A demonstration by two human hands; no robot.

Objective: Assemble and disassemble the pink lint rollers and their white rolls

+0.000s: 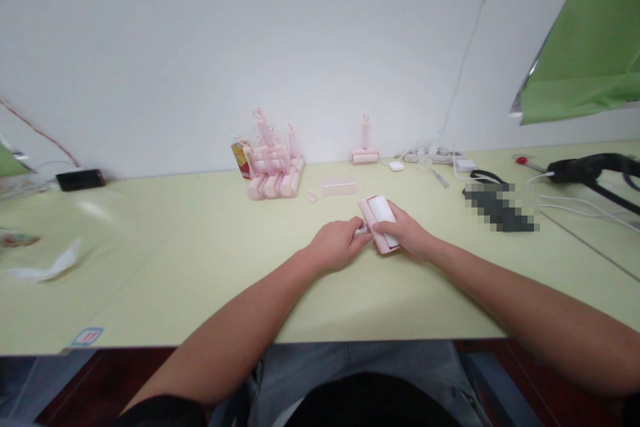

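Together both hands (373,240) close around the pink lint roller (381,221).

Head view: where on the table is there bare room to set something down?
Bare tabletop: left of the left hand, between the roller pile and near edge; right of the right hand holding the lint roller, short of the white cables. Crowded: back right, plugs and black gear.

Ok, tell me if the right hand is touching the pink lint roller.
Touching. The head view shows the right hand gripping the pink lint roller, thumb across it.
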